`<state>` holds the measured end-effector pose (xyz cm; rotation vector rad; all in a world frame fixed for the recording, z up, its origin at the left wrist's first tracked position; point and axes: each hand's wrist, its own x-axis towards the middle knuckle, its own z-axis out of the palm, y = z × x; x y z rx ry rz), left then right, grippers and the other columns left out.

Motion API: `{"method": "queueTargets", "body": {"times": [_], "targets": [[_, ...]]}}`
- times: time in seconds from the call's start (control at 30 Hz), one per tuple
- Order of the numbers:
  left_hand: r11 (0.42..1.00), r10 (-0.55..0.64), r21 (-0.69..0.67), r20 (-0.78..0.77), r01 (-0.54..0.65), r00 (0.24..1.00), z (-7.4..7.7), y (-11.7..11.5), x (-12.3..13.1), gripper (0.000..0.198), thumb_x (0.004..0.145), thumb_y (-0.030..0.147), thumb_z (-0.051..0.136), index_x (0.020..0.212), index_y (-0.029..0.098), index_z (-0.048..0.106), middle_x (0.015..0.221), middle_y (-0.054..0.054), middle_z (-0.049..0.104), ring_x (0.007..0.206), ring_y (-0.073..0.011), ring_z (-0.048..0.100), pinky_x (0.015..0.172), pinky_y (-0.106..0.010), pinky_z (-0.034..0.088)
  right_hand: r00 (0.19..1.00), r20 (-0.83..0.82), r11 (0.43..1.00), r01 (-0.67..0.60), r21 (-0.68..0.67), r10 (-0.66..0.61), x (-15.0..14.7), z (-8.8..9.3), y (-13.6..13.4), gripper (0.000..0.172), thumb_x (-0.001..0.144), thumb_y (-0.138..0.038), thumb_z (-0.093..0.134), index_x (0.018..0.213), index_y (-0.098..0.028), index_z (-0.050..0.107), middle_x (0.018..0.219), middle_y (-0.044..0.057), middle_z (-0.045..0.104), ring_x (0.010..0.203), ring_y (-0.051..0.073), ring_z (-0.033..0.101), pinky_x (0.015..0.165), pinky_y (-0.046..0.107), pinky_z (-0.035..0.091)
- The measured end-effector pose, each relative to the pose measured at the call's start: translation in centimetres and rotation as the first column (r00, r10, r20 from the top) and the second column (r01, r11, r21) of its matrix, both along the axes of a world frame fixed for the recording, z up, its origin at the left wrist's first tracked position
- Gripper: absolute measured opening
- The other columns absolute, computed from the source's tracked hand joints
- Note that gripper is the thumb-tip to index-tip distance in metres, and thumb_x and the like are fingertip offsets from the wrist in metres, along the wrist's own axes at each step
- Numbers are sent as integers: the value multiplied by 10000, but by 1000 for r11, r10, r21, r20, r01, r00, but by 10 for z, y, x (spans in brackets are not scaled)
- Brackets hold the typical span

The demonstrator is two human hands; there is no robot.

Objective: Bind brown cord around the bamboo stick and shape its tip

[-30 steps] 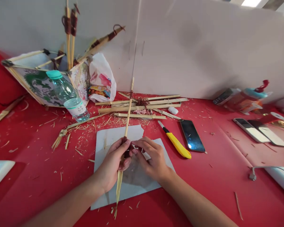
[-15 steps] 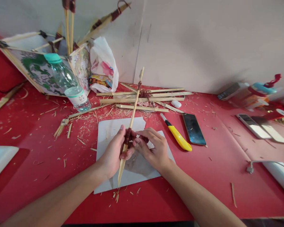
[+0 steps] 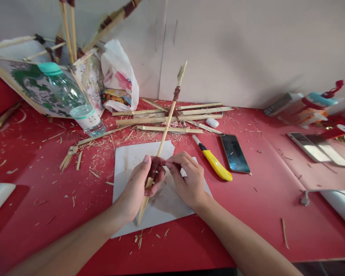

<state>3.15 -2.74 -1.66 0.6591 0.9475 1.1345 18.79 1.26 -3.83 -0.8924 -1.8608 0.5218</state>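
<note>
My left hand [image 3: 139, 183] is closed around a slim bamboo stick [image 3: 167, 126], which slants up and away over a white sheet of paper [image 3: 126, 159]. Dark red cord [image 3: 155, 165] is wound round the stick at my grip, and a second wrapping sits near its far tip. The near end of the stick tapers to a flat point. Just right of the stick, my right hand [image 3: 189, 178] is closed in a pinch on the loose end of the cord, drawn short between both hands.
A yellow utility knife [image 3: 217, 165] and a phone [image 3: 235, 153] lie to the right. Behind are bamboo strips [image 3: 172, 119] and shavings. At the back left stand a plastic bottle [image 3: 86, 117], a plastic bag [image 3: 117, 76] and a paper-sided bamboo holder [image 3: 34, 86].
The stick's far end has swung right and up, its near end left. My right hand remains at the cord, its fingers slightly shifted. The whole view has shifted a little.
</note>
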Motion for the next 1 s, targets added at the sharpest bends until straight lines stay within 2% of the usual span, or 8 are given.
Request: {"method": "queueTargets", "body": {"times": [0.17, 0.33, 0.47, 0.57, 0.77, 0.9, 1.0], "targets": [[1000, 25, -6, -4, -25, 1000, 6, 1, -2, 508, 940, 656, 555, 1022, 168, 670, 732, -1, 552, 458, -49, 374, 415, -220, 200, 999, 41, 1000, 11, -26, -9, 3, -1, 1, 153, 1040, -176, 504, 938, -242, 597, 844, 13, 642, 735, 144, 629, 682, 291, 528], [998, 54, -44, 56, -51, 997, 9, 3, -4, 425, 946, 572, 601, 1012, 158, 675, 714, 14, 534, 444, -33, 361, 415, -201, 202, 999, 30, 999, 12, -31, -11, 3, -2, 0, 147, 1046, -201, 511, 928, -240, 590, 816, -2, 639, 712, 131, 623, 683, 280, 523], [997, 51, -60, 48, -48, 998, 7, 3, -4, 338, 961, 488, 617, 1000, 158, 675, 698, 18, 533, 443, -27, 364, 415, -188, 181, 1000, 17, 997, 20, -73, -19, 1, -3, -2, 69, 1024, -219, 565, 1027, -249, 626, 922, 13, 702, 761, 136, 674, 714, 285, 558], [998, 28, -51, 31, -26, 999, 5, 2, -4, 279, 957, 441, 644, 1002, 168, 675, 698, 19, 539, 458, -28, 375, 424, -181, 184, 1000, 4, 998, 12, -70, -12, 0, -2, -3, 109, 991, -213, 620, 1092, -249, 634, 961, 19, 733, 765, 139, 692, 710, 288, 575], [998, 11, -56, 23, -10, 1000, 5, 0, -4, 259, 938, 425, 660, 1015, 179, 685, 712, 15, 547, 462, -34, 378, 424, -187, 198, 999, -33, 1000, -11, -8, 11, -3, -1, -4, 115, 992, -157, 574, 987, -245, 648, 847, 12, 714, 747, 147, 683, 684, 293, 569], [998, 16, -69, 38, -14, 999, 4, 2, -4, 207, 933, 341, 611, 1033, 177, 687, 726, 17, 531, 450, -33, 366, 423, -198, 190, 999, -46, 1000, -28, 1, 28, -2, 0, -3, 151, 986, -125, 547, 954, -240, 640, 855, 15, 704, 751, 146, 673, 698, 299, 559], [997, 46, -67, 54, -42, 997, 5, 4, -4, 223, 876, 267, 585, 1043, 175, 701, 777, 10, 513, 455, -30, 347, 410, -200, 181, 998, -26, 998, -60, -25, 59, -2, -1, -2, 169, 994, -109, 527, 954, -234, 633, 877, 17, 702, 791, 145, 671, 728, 294, 552]]}}
